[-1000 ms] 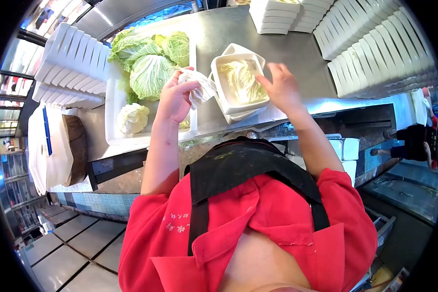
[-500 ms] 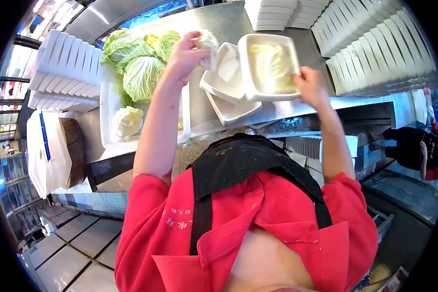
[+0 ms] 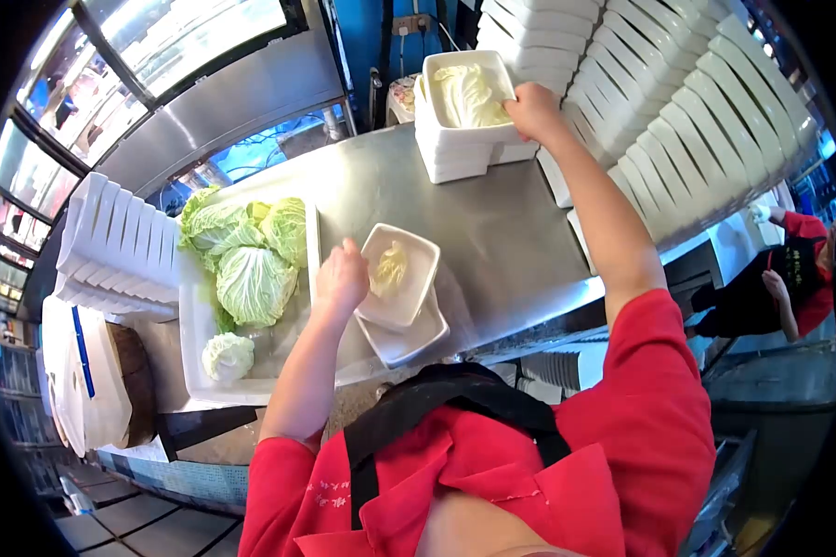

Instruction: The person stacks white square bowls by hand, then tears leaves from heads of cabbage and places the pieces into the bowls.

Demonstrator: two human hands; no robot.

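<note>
My right hand [image 3: 535, 111] grips the right rim of a white square bowl [image 3: 434, 72] holding pale cabbage leaves [image 3: 467, 96]. That bowl sits on top of a short stack of white bowls [image 3: 455, 158] at the back. My left hand [image 3: 343, 277] is closed at the left rim of a white bowl [image 3: 416, 243] with a small yellow leaf [image 3: 390, 269] inside; whether it grips the rim is unclear. Another white bowl [image 3: 409, 345] lies partly under that one. Left of my left hand, a white tray [image 3: 195, 362] holds green cabbages [image 3: 255, 283] and a small pale cabbage piece [image 3: 228, 356].
Tall stacks of white bowls [image 3: 715, 139] line the right, with another stack [image 3: 125, 241] at the far left. A blue pen-like object [image 3: 83, 353] lies on a white surface at left. A co-worker in red and black [image 3: 790, 278] stands at the far right.
My right hand has carried the cabbage-filled bowl away to the stack at the back. My left hand has moved down to the bowl, where a small yellow leaf now lies. The view has shifted.
</note>
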